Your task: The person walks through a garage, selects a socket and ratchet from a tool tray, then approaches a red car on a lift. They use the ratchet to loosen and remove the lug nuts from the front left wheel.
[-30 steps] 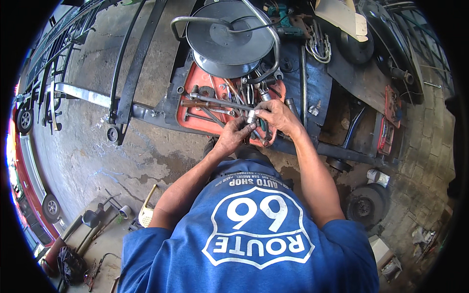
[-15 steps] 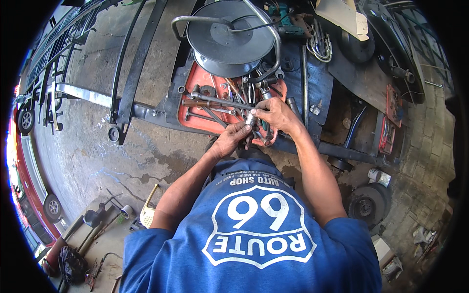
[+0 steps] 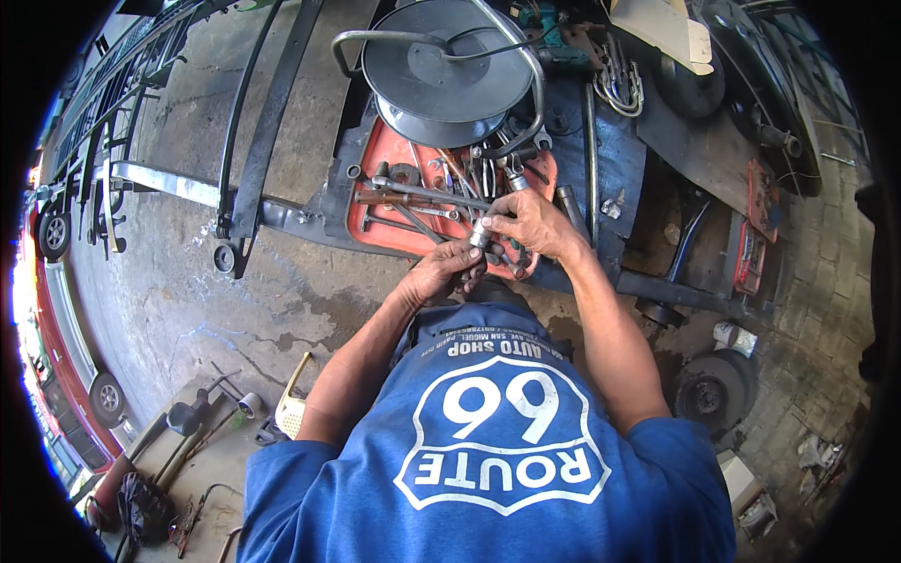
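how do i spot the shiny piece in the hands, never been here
Find the big black reel, then the red tray below it. Over the tray's near side, left hand and right hand pinch a small silver cylinder. Unlike the long grey bar beyond it, it is short, bright and hand-held.

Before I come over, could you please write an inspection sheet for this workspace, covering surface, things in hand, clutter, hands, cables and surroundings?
Surface: red tray on dark metalwork, largely covered by tools.
Things in hand: one short silver socket, held near the tray's front edge.
Clutter: loose tools in the tray, including a long bar; a reel overhangs its back part.
Hands: left hand grips the socket's lower end; right hand has its fingers at the upper end.
Cables: a dark line crosses the reel; cable or rod, cannot tell.
Surroundings: stained concrete floor, red car at left, loose wheel at lower right.
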